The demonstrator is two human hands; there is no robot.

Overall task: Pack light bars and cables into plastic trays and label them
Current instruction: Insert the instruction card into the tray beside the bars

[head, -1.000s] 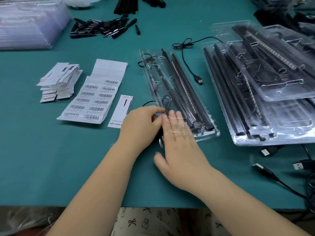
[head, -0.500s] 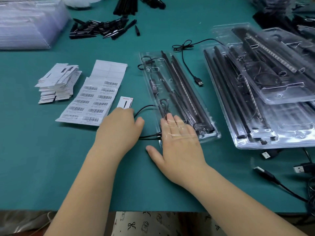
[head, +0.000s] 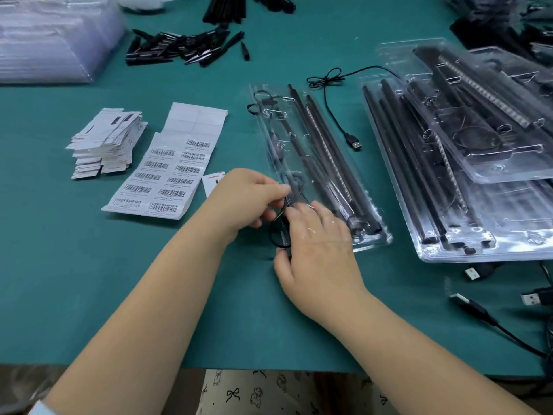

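A clear plastic tray [head: 371, 226] lies at the middle of the green table with black light bars [head: 326, 151] set in it. A thin black cable [head: 273, 235] loops out of the tray's near left edge. My left hand [head: 248, 199] pinches this cable at the tray's edge. My right hand [head: 317, 250] lies flat on the tray's near end, fingers pressing down, thumb beside the cable loop. A barcode label sheet [head: 173, 166] lies left of the tray, and a small printed card [head: 211, 182] shows behind my left hand.
A stack of filled trays [head: 478, 163] sits at the right. A loose USB cable [head: 338, 115] lies between it and the middle tray. More USB plugs [head: 472, 272] lie at the near right. A card pile [head: 107, 142], black spikes [head: 179, 49] and bagged trays [head: 51, 37] are to the left.
My left hand moved from near the small card back right to the tray edge and took hold of the cable. My right hand stayed pressed on the tray's near end.
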